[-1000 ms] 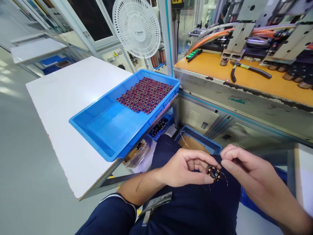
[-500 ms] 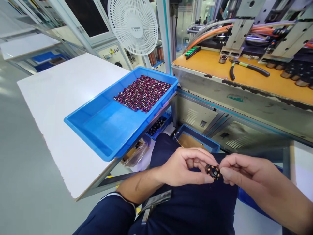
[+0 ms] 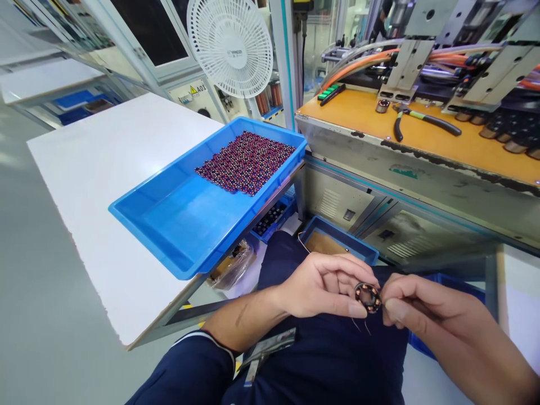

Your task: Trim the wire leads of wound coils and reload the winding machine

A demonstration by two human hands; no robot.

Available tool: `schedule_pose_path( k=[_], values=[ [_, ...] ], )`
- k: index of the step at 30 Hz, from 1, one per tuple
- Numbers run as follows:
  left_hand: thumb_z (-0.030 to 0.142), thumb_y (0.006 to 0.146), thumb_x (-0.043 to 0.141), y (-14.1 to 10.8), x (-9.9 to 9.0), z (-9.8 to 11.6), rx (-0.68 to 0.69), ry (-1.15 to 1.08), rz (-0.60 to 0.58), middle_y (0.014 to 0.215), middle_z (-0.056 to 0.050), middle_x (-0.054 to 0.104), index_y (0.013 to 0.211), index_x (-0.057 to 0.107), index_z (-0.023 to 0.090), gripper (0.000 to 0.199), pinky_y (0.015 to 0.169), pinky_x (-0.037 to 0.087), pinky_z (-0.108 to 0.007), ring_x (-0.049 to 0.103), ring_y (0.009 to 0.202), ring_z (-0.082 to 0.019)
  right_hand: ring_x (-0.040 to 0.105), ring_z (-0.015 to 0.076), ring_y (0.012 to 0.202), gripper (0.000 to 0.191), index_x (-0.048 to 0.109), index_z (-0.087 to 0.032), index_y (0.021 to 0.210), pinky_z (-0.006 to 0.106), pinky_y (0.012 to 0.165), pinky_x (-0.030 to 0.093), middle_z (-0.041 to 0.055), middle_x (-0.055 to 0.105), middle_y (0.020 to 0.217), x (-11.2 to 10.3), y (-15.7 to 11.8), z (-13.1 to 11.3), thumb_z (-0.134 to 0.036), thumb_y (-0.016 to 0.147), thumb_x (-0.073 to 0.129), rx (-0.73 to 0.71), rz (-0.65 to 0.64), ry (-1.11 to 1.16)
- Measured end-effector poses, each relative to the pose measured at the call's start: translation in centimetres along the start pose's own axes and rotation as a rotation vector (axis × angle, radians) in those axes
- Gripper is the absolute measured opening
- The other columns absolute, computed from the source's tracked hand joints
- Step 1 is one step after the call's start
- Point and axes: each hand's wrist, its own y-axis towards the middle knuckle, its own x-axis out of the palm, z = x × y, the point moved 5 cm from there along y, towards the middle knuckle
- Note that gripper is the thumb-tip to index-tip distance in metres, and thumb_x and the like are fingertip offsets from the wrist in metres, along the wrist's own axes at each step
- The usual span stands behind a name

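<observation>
Above my lap, my left hand [image 3: 333,288] grips a small motor stator [image 3: 367,297] between thumb and fingers. It is a black ring with copper windings around its open centre, tilted so that the opening faces me. Two thin wire ends [image 3: 366,327] hang below it. My right hand [image 3: 411,306] is pinched closed right at the ring's right edge. Whatever lies between those fingertips is too small or hidden to make out.
A blue tray [image 3: 169,225] with many small dark and red parts [image 3: 248,163] stands on the white table [image 3: 84,185]. On the orange machine bench [image 3: 350,115] lie cutting pliers [image 3: 426,115] beside another stator [image 3: 382,106]. Below is a blue bin [image 3: 363,247]; a fan [image 3: 232,48] stands behind.
The stator has turned so its opening faces me more fully, and its hanging wire ends now show. My right hand has shifted slightly right and down, still pinched.
</observation>
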Motion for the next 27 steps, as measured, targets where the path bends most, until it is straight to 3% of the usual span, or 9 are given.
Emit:
schedule_pose_path(
  k=[6,16,21,23,27],
  values=[
    [0.007,0.06,0.088,0.2,0.4,0.7,0.072,0.017,-0.056,0.102,-0.003,0.062,0.103,0.077,0.021,0.046,0.078,0.059,-0.021,0.069,0.08,-0.008,0.053,0.0109,0.061,0.029,0.064,-0.025,0.08,0.015,0.051,0.046,-0.0015,0.06,0.069,0.2,-0.3,-0.3,-0.045,0.098,0.056,-0.033,0.015,-0.015],
    [0.009,0.051,0.093,0.5,0.8,0.8,0.045,0.053,-0.072,0.1,-0.002,0.062,0.1,0.078,0.021,0.053,0.073,0.056,-0.018,0.065,0.073,-0.005,0.057,0.01,0.061,0.027,0.062,-0.025,0.083,0.013,0.049,0.047,-0.0041,0.061,0.07,0.1,-0.4,-0.4,-0.039,0.102,0.049,-0.105,-0.073,-0.158],
    [0.011,0.051,0.093,0.5,0.6,0.8,-0.01,0.128,-0.056,0.097,-0.002,0.06,0.092,0.077,0.016,0.045,0.068,0.054,-0.016,0.063,0.07,-0.005,0.058,0.0074,0.058,0.019,0.06,-0.026,0.086,0.011,0.049,0.047,-0.0068,0.06,0.069,0.2,-0.7,-1.6,-0.034,0.101,0.053,-0.263,-0.013,-0.242],
    [0.013,0.05,0.094,0.5,0.4,0.7,-0.04,0.122,-0.047,0.096,-0.002,0.059,0.089,0.076,0.014,0.043,0.067,0.055,-0.017,0.065,0.07,-0.006,0.062,0.008,0.067,0.013,0.061,-0.025,0.091,0.013,0.058,0.052,-0.0049,0.063,0.079,-0.2,-1.1,-1.8,-0.033,0.1,0.057,-0.366,0.033,-0.335],
    [0.018,0.052,0.094,0.4,0.5,0.2,-0.097,0.009,-0.07,0.097,-0.002,0.059,0.089,0.073,0.013,0.042,0.068,0.056,-0.019,0.069,0.073,-0.009,0.066,0.0152,0.09,0.011,0.065,-0.019,0.104,0.025,0.085,0.055,0.0026,0.068,0.097,-1.7,-1.9,-2.5,-0.022,0.093,0.067,-0.667,0.286,-0.626]
  ],
)
